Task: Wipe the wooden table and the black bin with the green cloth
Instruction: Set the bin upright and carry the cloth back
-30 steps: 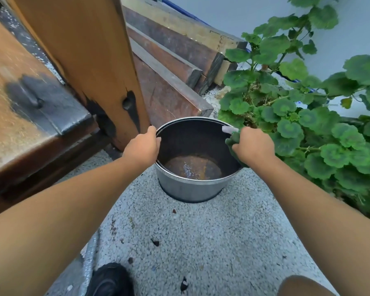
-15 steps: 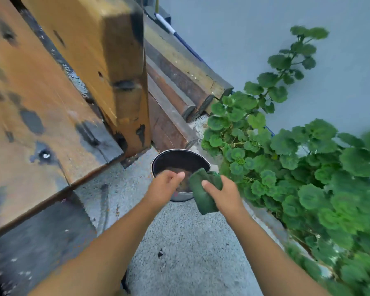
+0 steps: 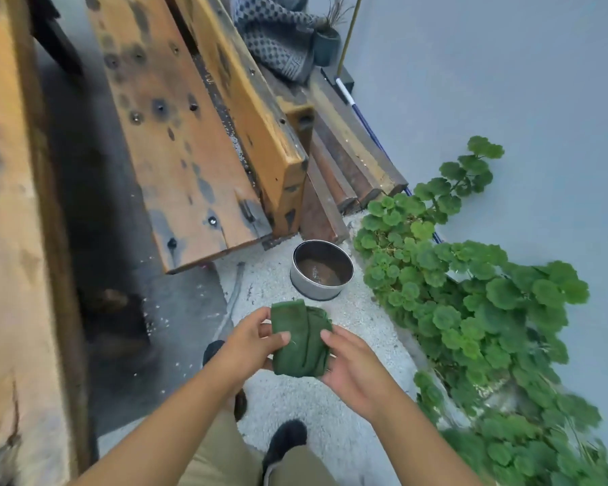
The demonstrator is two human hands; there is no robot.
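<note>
I hold the folded green cloth in front of me with both hands. My left hand pinches its left edge, thumb on top. My right hand grips its right side from below. The round bin, dark inside with a grey outer wall, stands on the gravel floor beyond the cloth, apart from both hands. The worn wooden table runs along the left edge, with a wooden bench beside it.
A leafy green plant spreads along the right, close to the bin. Timber beams lie stacked behind the bin against a pale wall. A patterned fabric and a small pot lie at the far end. My shoes show below.
I have stood up and backed away from the bin. Both hands left its rim, and the cloth went from my right hand alone into both hands.
</note>
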